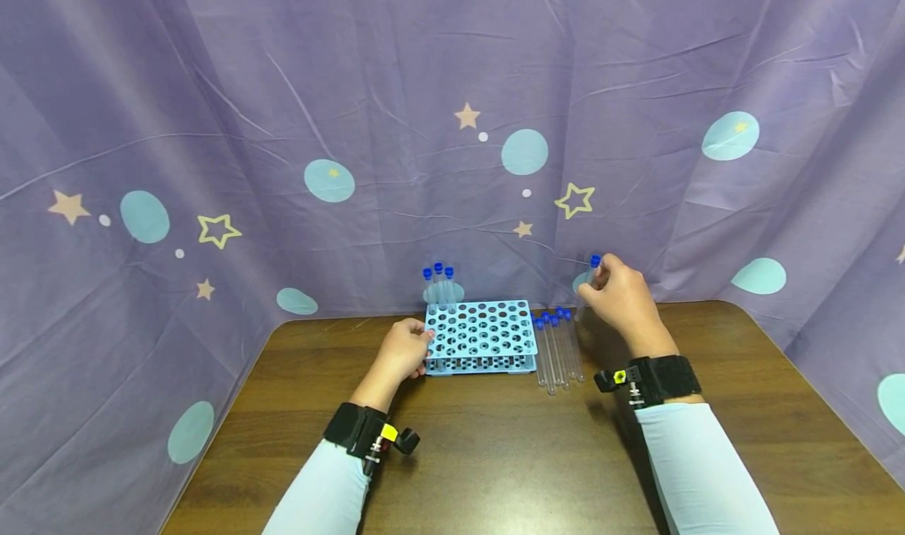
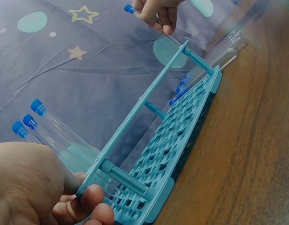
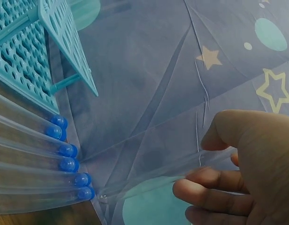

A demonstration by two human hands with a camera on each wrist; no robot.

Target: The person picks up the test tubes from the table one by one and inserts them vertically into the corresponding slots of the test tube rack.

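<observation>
The person's right hand (image 1: pixel 622 295) is lifted off the worktop (image 1: pixel 495 456) near the back curtain (image 1: pixel 283 87), fingers curled and pinching a clear blue-capped tube (image 1: pixel 591 277) that stands roughly upright in the air, cap at the top. The left hand (image 1: pixel 404 350) is curled against the left end of the light blue tube rack (image 1: pixel 481 337), fingertips hooked on its corner and steadying it on the wood. Three capped tubes (image 1: pixel 438 282) already stand in the rack's far left corner. Just to the right of the rack a row of loose tubes (image 1: pixel 558 350) lies flat on the worktop, side by side, caps pointing away from the person. What could go wrong, I'd say: the grip on the tube is a light fingertip pinch on smooth plastic or glass, so it could slip and drop onto the row below, setting those round tubes rolling toward the edge. If the tube goes toward the rack, the standing three could be knocked should the hand swing wide, and the rack could skid if the left hand eases off. The curtain hangs close behind and could snag the raised cap.
</observation>
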